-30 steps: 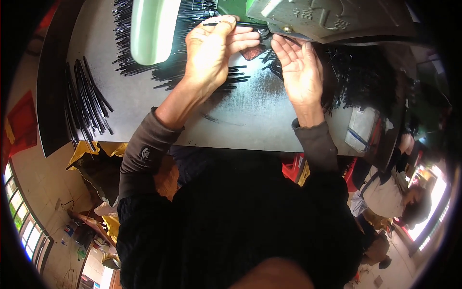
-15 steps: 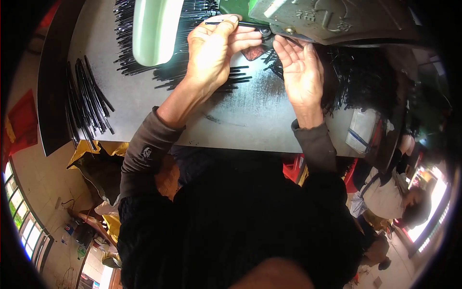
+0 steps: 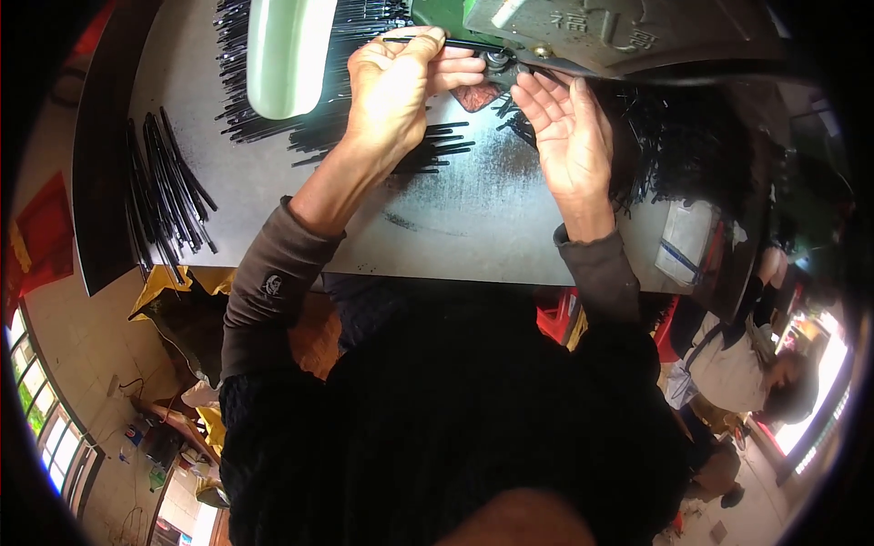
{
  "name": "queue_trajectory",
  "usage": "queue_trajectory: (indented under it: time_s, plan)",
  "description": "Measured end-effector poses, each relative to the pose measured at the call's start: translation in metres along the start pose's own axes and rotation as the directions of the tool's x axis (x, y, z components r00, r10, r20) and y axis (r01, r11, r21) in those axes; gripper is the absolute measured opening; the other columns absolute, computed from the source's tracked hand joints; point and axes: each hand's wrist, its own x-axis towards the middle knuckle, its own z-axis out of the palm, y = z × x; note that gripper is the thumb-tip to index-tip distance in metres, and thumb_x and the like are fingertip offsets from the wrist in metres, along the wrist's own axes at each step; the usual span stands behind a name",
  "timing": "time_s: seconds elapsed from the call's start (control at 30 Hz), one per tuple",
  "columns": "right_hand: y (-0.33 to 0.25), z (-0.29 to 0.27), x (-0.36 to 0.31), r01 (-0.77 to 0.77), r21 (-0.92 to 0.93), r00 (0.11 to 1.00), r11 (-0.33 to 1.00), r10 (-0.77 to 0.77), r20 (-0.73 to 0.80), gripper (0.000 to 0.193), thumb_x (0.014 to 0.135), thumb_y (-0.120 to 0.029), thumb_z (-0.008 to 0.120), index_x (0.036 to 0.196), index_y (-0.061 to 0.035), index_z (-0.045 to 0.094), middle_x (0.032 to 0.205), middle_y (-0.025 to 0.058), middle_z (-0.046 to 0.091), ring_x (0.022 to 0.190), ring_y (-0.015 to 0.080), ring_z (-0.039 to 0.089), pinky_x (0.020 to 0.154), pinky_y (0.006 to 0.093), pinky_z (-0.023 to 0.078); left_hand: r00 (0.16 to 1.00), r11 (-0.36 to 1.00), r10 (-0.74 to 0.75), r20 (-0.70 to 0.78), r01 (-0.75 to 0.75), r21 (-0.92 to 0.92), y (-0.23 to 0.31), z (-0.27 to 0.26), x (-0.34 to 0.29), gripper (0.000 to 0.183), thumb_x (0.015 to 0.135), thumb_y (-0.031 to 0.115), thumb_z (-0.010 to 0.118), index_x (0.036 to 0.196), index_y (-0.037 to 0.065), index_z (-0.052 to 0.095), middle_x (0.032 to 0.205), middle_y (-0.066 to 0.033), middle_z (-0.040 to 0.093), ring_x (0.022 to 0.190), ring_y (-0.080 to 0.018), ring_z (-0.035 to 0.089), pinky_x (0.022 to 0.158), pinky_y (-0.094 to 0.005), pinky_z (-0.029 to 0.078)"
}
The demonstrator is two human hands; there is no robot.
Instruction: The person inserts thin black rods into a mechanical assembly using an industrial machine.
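My left hand (image 3: 391, 91) is closed, thumb and forefinger pinching a thin black strip (image 3: 464, 43). The strip runs rightward to the small round metal fitting (image 3: 496, 60) under the grey metal machine head (image 3: 592, 32). To the right of that fitting, my right hand (image 3: 572, 136) is turned palm up with its fingers stretched out. Its fingertips are close beneath the machine's lower edge; I cannot make out any strip in them. A dark red pad (image 3: 476, 96) shows on the table between my hands. Behind my left wrist lies a row of black strips (image 3: 442, 146).
The grey metal table (image 3: 437, 246) has a pale green lamp-like cover (image 3: 284, 68) over a large stack of strips. A loose bundle of black strips (image 3: 168, 191) lies at the left edge, a dark tangled heap (image 3: 692, 150) at the right, near a white packet (image 3: 681, 241). People sit at lower right.
My left hand has shifted slightly left with the strip. The right hand's fingers have spread a little beside the machine head, and the view has shifted slightly.
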Motion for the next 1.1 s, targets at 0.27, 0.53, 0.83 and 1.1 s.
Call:
queue_trajectory:
  time_s: [0.27,0.53,0.83,1.1]
  plan:
    - [-0.010,-0.013,-0.008,-0.070,0.104,0.996,0.992,0.063,0.064,0.025,0.095,-0.023,0.050,0.103,-0.0006,0.057,0.090,0.0144,0.064,0.081,0.0272,0.065,0.077,0.0454,0.055,0.995,0.999,-0.018,0.098,0.023,-0.048,0.013,0.003,-0.014,0.017,0.090,0.009,0.054,0.096,-0.008,0.054,0.087,-0.0247,0.062,0.081,-0.0333,0.066,0.075,-0.0395,0.058]
    - [-0.051,-0.045,-0.069,-0.060,-0.354,0.927,0.933,0.184,0.327,0.025,0.094,-0.015,0.049,0.111,0.0012,0.059,0.090,0.0153,0.065,0.076,0.0229,0.066,0.071,0.0354,0.056,0.931,0.892,-0.300,0.207,0.351,-0.285,0.013,-0.027,-0.041,0.010,0.090,0.012,0.056,0.095,0.004,0.058,0.094,-0.0139,0.061,0.096,-0.0282,0.059,0.094,-0.0476,0.045]
    - [-0.161,-0.094,-0.023,0.372,-0.745,0.672,-0.553,-0.393,0.627,0.012,0.076,-0.010,0.070,0.088,-0.0094,0.067,0.074,0.0038,0.061,0.064,0.0201,0.061,0.057,0.0302,0.048,0.852,0.873,-0.308,0.423,0.430,-0.231,-0.002,0.000,-0.060,0.016,0.089,0.017,0.056,0.099,0.005,0.053,0.085,-0.0087,0.052,0.086,-0.0232,0.053,0.090,-0.0507,0.045]
    - [-0.158,-0.087,-0.006,0.377,-0.626,0.703,-0.683,-0.229,0.673,0.011,0.074,-0.009,0.068,0.084,-0.0093,0.065,0.084,0.0013,0.057,0.078,0.0212,0.057,0.065,0.0320,0.047,0.881,0.832,-0.347,0.320,0.447,-0.328,-0.006,-0.011,-0.063,0.009,0.088,0.010,0.057,0.093,0.003,0.055,0.082,-0.0080,0.057,0.073,-0.0201,0.055,0.065,-0.0341,0.048]
